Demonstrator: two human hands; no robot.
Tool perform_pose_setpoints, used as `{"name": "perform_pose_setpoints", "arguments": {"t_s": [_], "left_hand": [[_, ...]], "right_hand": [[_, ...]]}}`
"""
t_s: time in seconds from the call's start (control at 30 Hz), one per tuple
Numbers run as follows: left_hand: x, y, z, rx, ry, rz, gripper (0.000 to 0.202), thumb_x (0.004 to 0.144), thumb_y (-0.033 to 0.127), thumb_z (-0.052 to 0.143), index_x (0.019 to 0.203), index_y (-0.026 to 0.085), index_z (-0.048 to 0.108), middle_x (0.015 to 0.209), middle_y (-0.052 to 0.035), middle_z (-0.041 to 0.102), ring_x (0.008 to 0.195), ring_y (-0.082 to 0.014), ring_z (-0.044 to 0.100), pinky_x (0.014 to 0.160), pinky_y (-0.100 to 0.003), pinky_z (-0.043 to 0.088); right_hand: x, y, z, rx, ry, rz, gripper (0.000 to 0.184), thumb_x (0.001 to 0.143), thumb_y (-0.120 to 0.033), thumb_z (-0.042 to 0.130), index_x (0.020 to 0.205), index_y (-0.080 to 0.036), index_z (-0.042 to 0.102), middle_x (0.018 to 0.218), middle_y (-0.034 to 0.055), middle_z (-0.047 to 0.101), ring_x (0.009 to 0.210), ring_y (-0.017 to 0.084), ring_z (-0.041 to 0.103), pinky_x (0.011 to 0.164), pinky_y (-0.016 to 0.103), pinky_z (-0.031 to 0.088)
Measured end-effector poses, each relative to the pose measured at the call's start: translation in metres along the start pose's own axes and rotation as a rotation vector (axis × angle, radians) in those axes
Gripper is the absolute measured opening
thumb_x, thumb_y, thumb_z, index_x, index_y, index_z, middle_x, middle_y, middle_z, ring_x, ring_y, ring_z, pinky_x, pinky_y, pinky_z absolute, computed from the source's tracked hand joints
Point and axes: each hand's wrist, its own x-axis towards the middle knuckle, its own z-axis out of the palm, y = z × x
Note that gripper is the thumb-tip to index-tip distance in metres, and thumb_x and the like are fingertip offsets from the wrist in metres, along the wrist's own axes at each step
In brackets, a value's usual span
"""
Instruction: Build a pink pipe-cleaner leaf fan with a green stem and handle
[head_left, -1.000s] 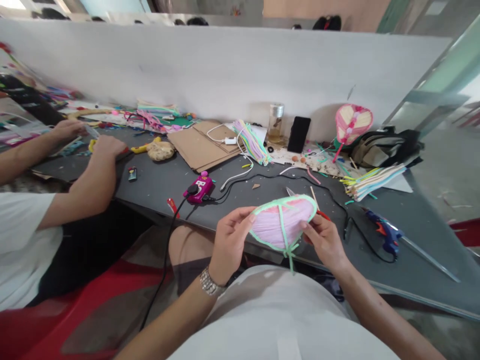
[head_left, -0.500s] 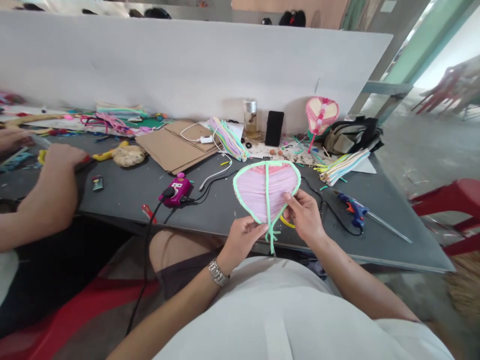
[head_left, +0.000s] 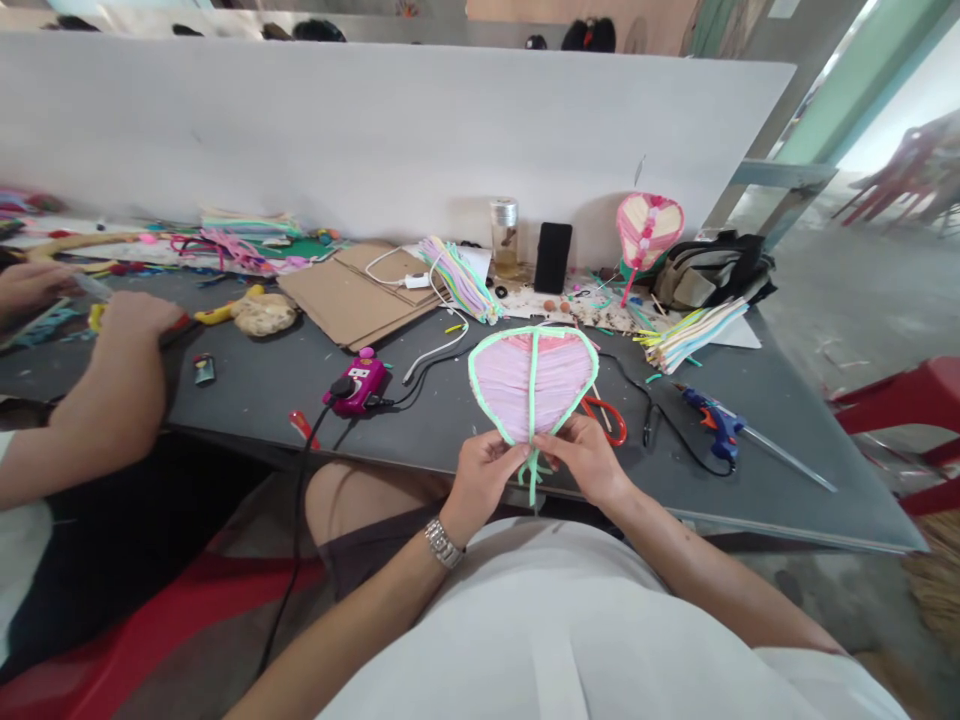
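Note:
In both hands I hold a heart-shaped fan (head_left: 534, 385) of pink and lilac strips inside a mint-green pipe-cleaner frame, with a green rib down its middle. Loose green ends hang below its tip. My left hand (head_left: 484, 480) and my right hand (head_left: 581, 460) pinch the lower point side by side, almost touching. Red-handled scissors (head_left: 604, 420) lie on the grey table (head_left: 247, 420) just beyond my right hand. A co-worker's hand (head_left: 135, 320) works at the far left, holding something partly hidden.
Behind the work lie a finished pink fan (head_left: 649, 230), pipe-cleaner bundles (head_left: 694, 335), cardboard (head_left: 352, 297), a magenta socket (head_left: 358, 387) with a black cord, a blue glue gun (head_left: 712, 425), a jar (head_left: 505, 238) and a phone (head_left: 553, 258). A white partition (head_left: 375, 130) backs the table.
The fan has turned from tilted to upright and stands nearer my body. My hands have closed together at its tip. The scissors now lie on the table, no longer at my right hand.

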Motion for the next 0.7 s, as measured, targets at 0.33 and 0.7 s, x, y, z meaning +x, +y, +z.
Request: {"name": "perform_pose_setpoints", "arguments": {"t_s": [0.33, 0.7], "left_hand": [[0.004, -0.004, -0.006, -0.047, 0.135, 0.074, 0.024, 0.079, 0.037, 0.075, 0.079, 0.013, 0.073, 0.069, -0.0024, 0.069, 0.063, -0.0141, 0.056, 0.064, -0.025, 0.044], [0.016, 0.020, -0.012, -0.406, 0.199, 0.175, 0.024, 0.079, 0.032, 0.078, 0.096, 0.015, 0.077, 0.094, -0.0065, 0.078, 0.085, -0.0212, 0.070, 0.083, -0.033, 0.053]], "right_hand": [[0.001, 0.002, 0.005, 0.004, -0.033, 0.019, 0.026, 0.061, -0.034, 0.086, 0.066, -0.017, 0.067, 0.053, -0.0043, 0.054, 0.048, 0.008, 0.038, 0.047, 0.024, 0.030], [-0.005, -0.011, 0.017, -0.037, -0.088, 0.026, 0.033, 0.061, -0.041, 0.087, 0.063, -0.018, 0.064, 0.052, -0.0043, 0.055, 0.050, 0.008, 0.037, 0.050, 0.025, 0.033]]}}
